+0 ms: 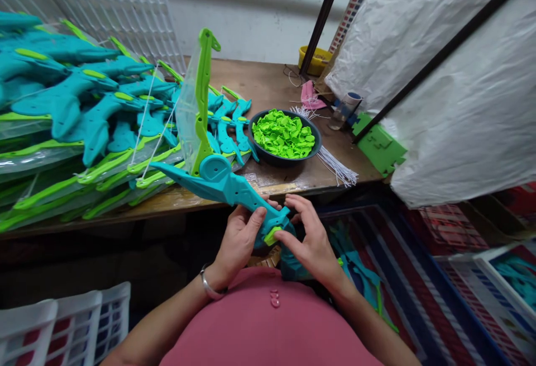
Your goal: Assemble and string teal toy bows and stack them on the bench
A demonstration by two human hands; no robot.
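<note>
My left hand [240, 237] is closed around the grip of a teal toy bow [221, 183], thumb on top. The bow's lime green limb [204, 92] stands up above the wooden table [268, 84]. My right hand [307, 237] pinches a small lime green plastic piece [272, 236] against the bow's handle, close in front of my pink shirt. White strings run from the bow back into the stack behind it.
A big stack of finished teal and green bows [79, 120] fills the table's left. A dark bowl of green pieces [285, 134] and a bundle of white strings [337, 166] lie to the right. White plastic sheeting [460, 86] hangs at right; crates [54, 321] sit below.
</note>
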